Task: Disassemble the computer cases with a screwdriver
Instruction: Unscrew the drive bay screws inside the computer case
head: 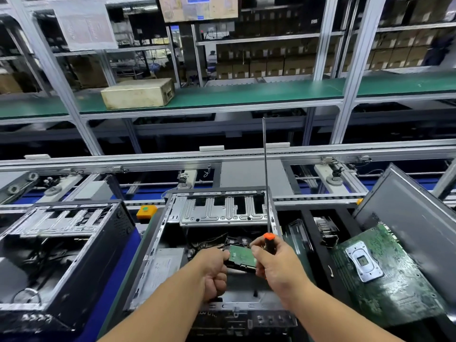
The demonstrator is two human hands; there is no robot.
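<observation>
Workbench (116, 262) sitting before factory shelving | left of open case (158, 248): second case (61, 243) waiting | over it: left hand (214, 272) gripping hard drive (240, 257) | right hand (276, 262) pinching drive, clutching screwdriver (266, 181) upright | advice: be lifting level, minding cables.

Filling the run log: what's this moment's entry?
left hand grips hard drive | right hand holds screwdriver, shaft up | over open computer case
</observation>
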